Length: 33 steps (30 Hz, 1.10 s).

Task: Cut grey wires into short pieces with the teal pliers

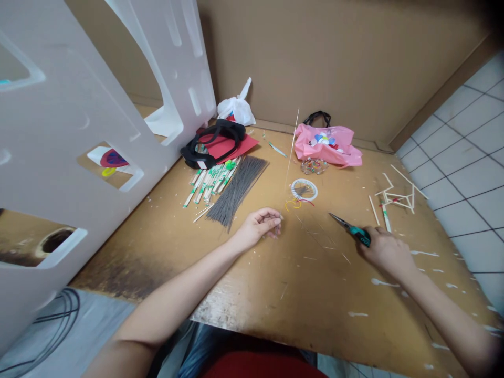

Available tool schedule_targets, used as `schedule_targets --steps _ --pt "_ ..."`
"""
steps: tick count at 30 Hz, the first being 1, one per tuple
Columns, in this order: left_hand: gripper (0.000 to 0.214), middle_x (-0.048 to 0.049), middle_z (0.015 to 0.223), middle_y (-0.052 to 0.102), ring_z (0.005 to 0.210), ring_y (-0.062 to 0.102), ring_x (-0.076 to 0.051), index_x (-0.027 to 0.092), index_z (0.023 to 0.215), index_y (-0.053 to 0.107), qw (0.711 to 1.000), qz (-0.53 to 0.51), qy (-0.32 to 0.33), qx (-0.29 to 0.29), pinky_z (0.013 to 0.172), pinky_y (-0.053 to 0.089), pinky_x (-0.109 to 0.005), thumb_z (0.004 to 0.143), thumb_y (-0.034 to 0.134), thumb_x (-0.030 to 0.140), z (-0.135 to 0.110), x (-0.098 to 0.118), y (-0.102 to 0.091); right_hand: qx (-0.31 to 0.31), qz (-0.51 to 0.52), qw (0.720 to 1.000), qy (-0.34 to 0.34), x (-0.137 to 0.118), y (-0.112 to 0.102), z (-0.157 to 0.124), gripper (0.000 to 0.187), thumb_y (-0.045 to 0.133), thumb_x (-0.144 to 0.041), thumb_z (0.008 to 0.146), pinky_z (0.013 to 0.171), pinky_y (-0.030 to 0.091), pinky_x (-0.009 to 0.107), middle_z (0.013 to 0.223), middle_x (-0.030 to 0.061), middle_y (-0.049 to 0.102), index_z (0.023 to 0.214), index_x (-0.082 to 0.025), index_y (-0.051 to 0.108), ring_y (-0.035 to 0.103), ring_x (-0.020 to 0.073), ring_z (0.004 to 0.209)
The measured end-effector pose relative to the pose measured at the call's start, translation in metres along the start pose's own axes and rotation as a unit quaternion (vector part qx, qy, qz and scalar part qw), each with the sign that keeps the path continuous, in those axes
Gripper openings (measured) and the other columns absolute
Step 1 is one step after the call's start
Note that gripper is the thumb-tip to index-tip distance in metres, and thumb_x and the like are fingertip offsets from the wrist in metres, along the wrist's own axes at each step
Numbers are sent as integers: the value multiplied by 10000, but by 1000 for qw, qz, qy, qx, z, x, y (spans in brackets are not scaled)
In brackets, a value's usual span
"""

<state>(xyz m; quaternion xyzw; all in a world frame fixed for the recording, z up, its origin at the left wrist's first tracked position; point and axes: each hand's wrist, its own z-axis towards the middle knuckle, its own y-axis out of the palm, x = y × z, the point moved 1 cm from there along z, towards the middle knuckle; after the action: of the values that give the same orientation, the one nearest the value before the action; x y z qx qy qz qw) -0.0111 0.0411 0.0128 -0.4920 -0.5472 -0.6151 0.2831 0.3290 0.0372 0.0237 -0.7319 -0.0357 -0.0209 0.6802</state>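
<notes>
My left hand [264,224] is closed in a pinch over the middle of the table. A thin straight wire [292,149] rises from its fingertips, faint near the fingers and bright toward its top. In my right hand [388,252] is a pair of long-nose pliers [359,234] with dark green handles, the tip pointing left toward the cut wire pieces. Between the hands, several short wire pieces [315,236] lie scattered. Just beyond them sits a white ring [314,197] with fine dark wires inside, beside a yellow curled wire [291,205].
A bundle of grey wires [240,189], wrapped chopsticks [208,184] and a black headset strap [214,142] lie left. Behind are a white bag [238,109] and a pink bag [348,149]. A stick frame [399,199] stands right. A white plastic panel [118,105] borders the left.
</notes>
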Motion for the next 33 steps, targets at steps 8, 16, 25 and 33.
schedule_targets --steps 8,16,25,33 --pt "273 6 655 593 522 576 -90 121 816 597 996 -50 -58 -52 445 462 -194 657 726 301 -4 -2 5 -257 567 777 -97 -50 -33 -16 560 546 -370 720 755 435 348 1043 100 589 1237 -167 479 551 229 867" --pt "288 15 628 587 518 578 -83 113 828 606 989 -79 -105 -72 447 456 -178 647 735 295 -9 -4 9 -354 521 754 -186 -96 -46 -1 400 617 -317 683 760 406 316 925 44 580 1046 -159 560 528 189 852" --pt "310 9 628 599 509 585 -90 96 816 613 978 -95 -155 -98 437 476 -188 608 756 275 -10 -5 12 -426 564 685 -179 -106 -44 5 435 598 -289 675 699 434 305 940 63 601 1080 -140 541 558 177 810" --pt "277 6 625 613 499 586 -77 93 821 617 968 -118 -188 -115 432 463 -163 626 745 243 -13 -3 14 -441 562 673 -192 -109 -41 5 309 592 -288 699 627 440 270 870 50 608 969 -142 561 570 158 737"
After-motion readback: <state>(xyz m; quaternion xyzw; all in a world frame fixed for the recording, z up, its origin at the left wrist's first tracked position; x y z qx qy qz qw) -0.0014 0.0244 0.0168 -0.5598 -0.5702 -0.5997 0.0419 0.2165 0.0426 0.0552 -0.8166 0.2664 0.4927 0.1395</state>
